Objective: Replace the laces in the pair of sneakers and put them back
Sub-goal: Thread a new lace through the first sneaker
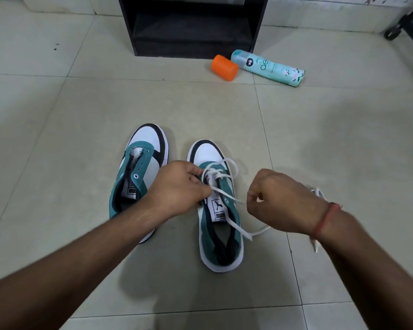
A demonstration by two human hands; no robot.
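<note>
Lace (227, 197): running crosswise from left hand (179, 186), pinching at eyelets, rightward to right hand (281, 201), apparently pinching free end.

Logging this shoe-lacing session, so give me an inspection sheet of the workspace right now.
Surface: pale tiled floor.
Job's things: left sneaker unlaced; right sneaker partly threaded with a white lace.
Clutter: orange cap and teal spray can lying on the floor.
Hands: left hand holds the right sneaker by the eyelets; right hand pinches the lace.
Cables: nothing seen.
Surroundings: black shelf unit ahead; a castor wheel at far right.
</note>
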